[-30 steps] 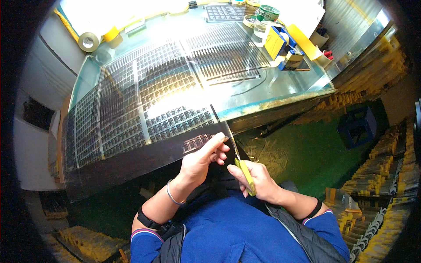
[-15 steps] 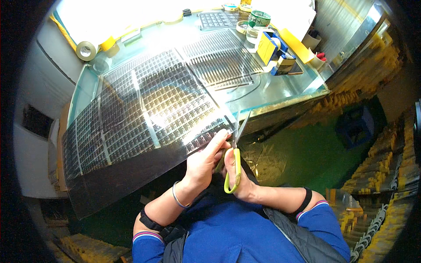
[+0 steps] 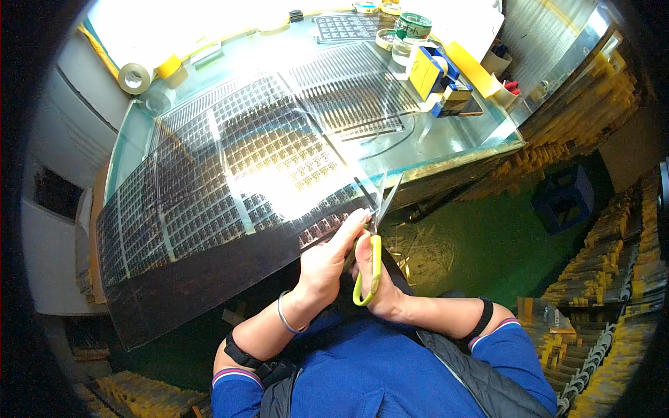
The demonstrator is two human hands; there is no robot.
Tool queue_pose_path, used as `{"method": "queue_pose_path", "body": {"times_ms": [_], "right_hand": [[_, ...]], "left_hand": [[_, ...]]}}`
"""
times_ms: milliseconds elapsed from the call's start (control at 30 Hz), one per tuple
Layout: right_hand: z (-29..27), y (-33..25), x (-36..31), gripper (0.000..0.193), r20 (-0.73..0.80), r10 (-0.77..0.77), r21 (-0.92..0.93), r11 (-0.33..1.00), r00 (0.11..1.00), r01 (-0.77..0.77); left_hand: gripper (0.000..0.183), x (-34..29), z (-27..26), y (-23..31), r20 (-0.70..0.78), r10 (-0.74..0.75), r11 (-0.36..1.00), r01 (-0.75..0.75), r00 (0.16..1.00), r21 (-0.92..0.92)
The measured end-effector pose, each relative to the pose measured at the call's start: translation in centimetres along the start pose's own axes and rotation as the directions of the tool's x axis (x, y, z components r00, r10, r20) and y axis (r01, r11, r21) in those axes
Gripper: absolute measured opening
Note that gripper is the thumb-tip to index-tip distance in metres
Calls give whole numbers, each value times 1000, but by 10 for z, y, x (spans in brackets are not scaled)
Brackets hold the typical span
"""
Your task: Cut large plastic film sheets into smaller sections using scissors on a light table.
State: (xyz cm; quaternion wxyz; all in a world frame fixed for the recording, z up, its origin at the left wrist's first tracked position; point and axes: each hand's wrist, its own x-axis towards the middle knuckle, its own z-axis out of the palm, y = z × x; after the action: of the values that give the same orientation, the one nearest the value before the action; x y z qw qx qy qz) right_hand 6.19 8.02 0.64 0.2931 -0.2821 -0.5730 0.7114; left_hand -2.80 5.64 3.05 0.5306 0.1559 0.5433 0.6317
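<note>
Film sheet, dark and patterned, is pinched at its right edge by thumb and fingers of the left hand, spread leftward from them. Just beside these fingertips, green-handled scissors, blades parted, are gripped by the right hand, its fingers curled. Beyond the fingers, a tape dispenser is seen on the table.

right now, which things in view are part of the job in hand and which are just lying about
In use:
scissors, open, in the right hand
dark patterned sheet, its near edge in the left hand
table, partly under the sheet

Seemingly just lying about:
grey tape roll
blue and yellow tape dispenser
yellow strip
small patterned sheet at the back
</note>
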Motion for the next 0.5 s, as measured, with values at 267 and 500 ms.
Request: {"method": "queue_pose_path", "body": {"times_ms": [267,500], "right_hand": [[1,5,-4,43,-54,5,-61,998,999,-9],[-2,20,-5,43,-23,-13,11,1000,1000,14]], "left_hand": [[23,0,2,-3,-12,-6,999,5,1000,-54],[22,0,-11,-2,45,-132,991,133,990,-22]]}}
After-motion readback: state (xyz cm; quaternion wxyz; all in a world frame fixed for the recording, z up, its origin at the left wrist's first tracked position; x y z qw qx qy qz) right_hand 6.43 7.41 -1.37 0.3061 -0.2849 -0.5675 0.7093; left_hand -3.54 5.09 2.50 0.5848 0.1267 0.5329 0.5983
